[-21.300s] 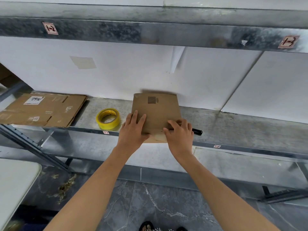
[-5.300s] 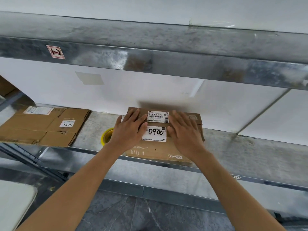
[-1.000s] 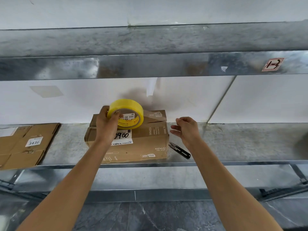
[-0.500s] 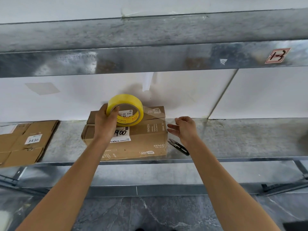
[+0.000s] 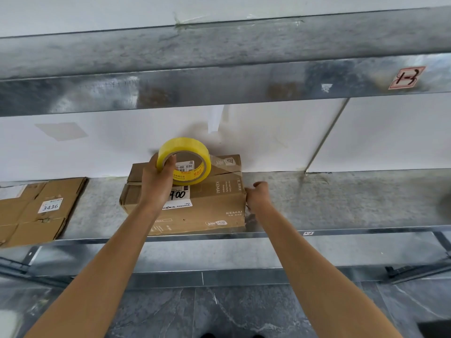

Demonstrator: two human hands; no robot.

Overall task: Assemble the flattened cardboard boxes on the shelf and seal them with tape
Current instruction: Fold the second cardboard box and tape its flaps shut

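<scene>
An assembled cardboard box (image 5: 207,211) with white labels stands on the metal shelf (image 5: 341,203). My left hand (image 5: 156,181) grips a yellow tape roll (image 5: 185,145) upright just above the box's top. A clear strip of tape runs from the roll across the top to the far right corner. My right hand (image 5: 260,195) is curled at the box's upper right edge and seems to pinch the strip's free end there. The small black snips lie hidden under my right wrist.
Flattened cardboard boxes (image 5: 36,211), one labelled 3436, lie stacked at the shelf's left end. A galvanised beam (image 5: 219,86) of the upper shelf hangs low overhead. A white wall closes the back. Bare shelf stretches to the right of the box.
My right hand has moved left from above the snips to the box's right edge and curled tighter. The roll in my left hand stays over the box.
</scene>
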